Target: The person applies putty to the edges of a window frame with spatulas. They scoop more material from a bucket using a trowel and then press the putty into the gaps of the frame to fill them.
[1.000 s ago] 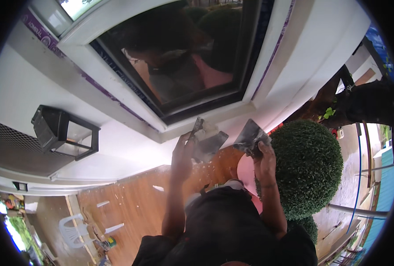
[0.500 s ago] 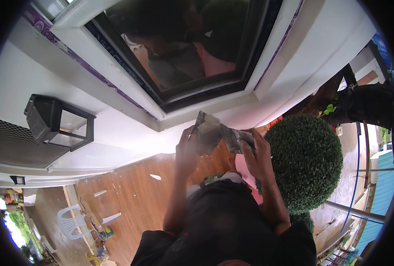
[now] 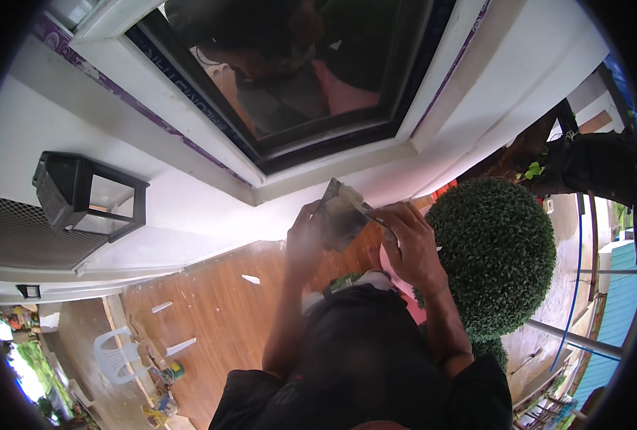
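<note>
My left hand [image 3: 304, 235] is closed on the edge of a flat, dark putty scraper [image 3: 338, 223], tilted in front of my chest. A lump of pale, off-white putty [image 3: 345, 195] clings to its upper part. From the right, my right hand [image 3: 413, 247] grips a second flat scraper [image 3: 370, 213], turned almost edge-on, so little of its blade shows. That blade meets the right edge of the left scraper. Just beyond both tools runs the white window sill [image 3: 333, 172].
Ahead stands a dark-framed window [image 3: 282, 154] with purple tape [image 3: 139, 107] along its surround. A black wall lamp [image 3: 93, 197] juts out at left. A round topiary bush [image 3: 494, 258] rises close to my right arm. A white plastic chair [image 3: 118, 355] stands on the lower left.
The right scraper has turned from showing its broad face to nearly edge-on and moved against the left one. My right hand has rolled over with it; my left hand stays nearly still.
</note>
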Available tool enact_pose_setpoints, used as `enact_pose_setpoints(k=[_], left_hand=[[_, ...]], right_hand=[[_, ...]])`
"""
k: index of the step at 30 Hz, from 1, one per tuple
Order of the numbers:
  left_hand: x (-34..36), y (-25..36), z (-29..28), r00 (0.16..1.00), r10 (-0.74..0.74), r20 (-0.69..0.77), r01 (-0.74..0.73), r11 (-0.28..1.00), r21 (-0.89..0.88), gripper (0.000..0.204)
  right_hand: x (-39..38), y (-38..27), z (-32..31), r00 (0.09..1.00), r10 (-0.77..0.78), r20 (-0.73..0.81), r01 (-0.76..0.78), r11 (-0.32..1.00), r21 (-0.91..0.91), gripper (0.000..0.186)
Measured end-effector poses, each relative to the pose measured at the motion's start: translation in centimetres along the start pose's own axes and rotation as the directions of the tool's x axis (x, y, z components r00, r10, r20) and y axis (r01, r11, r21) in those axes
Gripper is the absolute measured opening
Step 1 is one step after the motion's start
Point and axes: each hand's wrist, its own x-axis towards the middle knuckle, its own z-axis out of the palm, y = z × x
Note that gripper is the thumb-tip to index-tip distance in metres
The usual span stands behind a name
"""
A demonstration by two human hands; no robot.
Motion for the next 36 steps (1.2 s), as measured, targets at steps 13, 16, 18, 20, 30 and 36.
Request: enact_pose_setpoints(k=[13,16,18,20,30,36], left_hand=[[0.3,-1.9,-1.1,0.999,0.026,0.023,-0.028,0.994,0.102,0.031],[0.1,-1.3,-0.9,0.999,-0.021,0.037,0.019,0.999,0.046,0.031],[0.1,-1.5,-0.9,1.0,-0.008,0.027,0.008,1.0,0.017,0.031],[0.2,-2.1,-1.0,0.992,0.124,0.039,-0.128,0.98,0.152,0.032],[1.1,-2.9,-0.9,0.991,0.131,0.002,-0.13,0.981,0.143,0.03],[0.7,-1.3,-1.0,0.995,-0.101,0.009,0.101,0.986,-0.132,0.027]], right_hand=[[0.4,0.2,-0.4,0.999,0.019,-0.034,-0.017,0.999,0.041,0.031],[0.4,-0.7,0.3,0.999,-0.045,0.028,0.046,0.998,-0.047,0.031],[0.4,-1.0,0.7,0.997,-0.052,0.051,0.055,0.996,-0.073,0.035],[0.4,-1.2,1.1,0.995,-0.068,0.071,0.074,0.992,-0.099,0.035],[0.8,-1.1,0.8,0.964,-0.186,0.19,0.203,0.976,-0.075,0.036],[1.1,-0.6,-0.3,0.997,-0.041,0.068,0.047,0.995,-0.089,0.039]])
